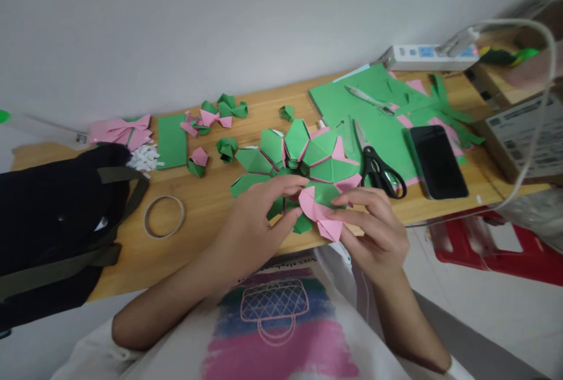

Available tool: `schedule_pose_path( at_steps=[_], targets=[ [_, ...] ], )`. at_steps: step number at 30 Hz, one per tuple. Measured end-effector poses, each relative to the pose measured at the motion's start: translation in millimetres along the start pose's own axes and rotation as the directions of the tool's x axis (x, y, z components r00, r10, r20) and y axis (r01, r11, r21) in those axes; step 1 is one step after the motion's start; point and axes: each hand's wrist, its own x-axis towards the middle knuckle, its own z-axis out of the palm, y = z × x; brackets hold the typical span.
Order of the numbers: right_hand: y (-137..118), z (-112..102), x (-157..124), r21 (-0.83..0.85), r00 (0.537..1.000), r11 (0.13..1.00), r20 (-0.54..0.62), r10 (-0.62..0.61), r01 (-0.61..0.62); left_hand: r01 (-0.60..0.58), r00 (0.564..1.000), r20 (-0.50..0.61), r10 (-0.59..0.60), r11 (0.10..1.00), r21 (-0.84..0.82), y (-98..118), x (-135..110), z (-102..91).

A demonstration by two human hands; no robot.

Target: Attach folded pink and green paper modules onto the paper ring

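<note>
I see the left hand (259, 210) pinching the paper ring (329, 170) near the table's (204, 213) front edge, thumb and forefinger nearly together; the right hand's (378, 233) fingers are closed on its pink flap (319, 211). Too hard a squeeze could crease the folds — a sideways tug could loosen them — and the scissors (372, 157), just beside, could snag. The table is wooden, against a pale wall (246, 22); something red (457, 253) stands at right.

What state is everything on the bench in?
Paper flower: held in both hands
Left hand: pinching
Right hand: pinching
Scissors: look closed
Phone: face up, screen dark
Power strip: plug in, red light lit
Tape roll: lying flat
Small folded pieces: loose
</note>
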Motion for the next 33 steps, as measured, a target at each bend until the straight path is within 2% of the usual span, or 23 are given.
schedule_pose_path(
  at_steps=[2, 4, 6, 11, 17, 21, 25, 33],
  targets=[
    [0, -1, 0, 0.005, 1.000, 1.000, 0.004, -0.006, 0.006, 0.043, 0.998, -0.043, -0.047, 0.996, -0.080, 2, -1, 2.5],
    [1, -2, 1, 0.004, 0.999, 1.000, 0.020, -0.026, 0.026, 0.043, 0.996, -0.077, -0.047, 0.997, -0.061, 3, -2, 4.9],
    [1, -2, 1, -0.005, 0.998, 0.999, 0.037, -0.045, 0.045, -0.021, 0.996, -0.080, 0.024, 0.999, 0.041, 2, -2, 6.6],
    [1, 2, -1, -0.057, 0.997, 0.996, -0.006, -0.076, 0.076, -0.239, 0.970, 0.017, 0.243, 0.937, 0.253, 0, -4, 7.8],
    [-2, 7, -3, -0.082, 0.997, 0.993, -0.001, -0.080, 0.080, -0.319, 0.938, 0.022, 0.345, 0.838, 0.443, 6, -10, 8.4],
    [-1, 7, -2, -0.054, 0.997, 0.995, 0.007, -0.081, 0.081, -0.318, 0.939, 0.053, 0.339, 0.801, 0.506, 10, -15, 6.7],
    [-1, 6, -1, -0.051, 0.997, 0.995, 0.010, -0.082, 0.083, -0.383, 0.920, 0.137, 0.367, 0.771, 0.508, 10, -18, 3.5],
    [-2, 7, 1, -0.049, 0.996, 0.996, 0.041, -0.077, 0.079, -0.411, 0.912, 0.212, 0.352, 0.768, 0.492, 11, -16, 0.4]
  ],
)
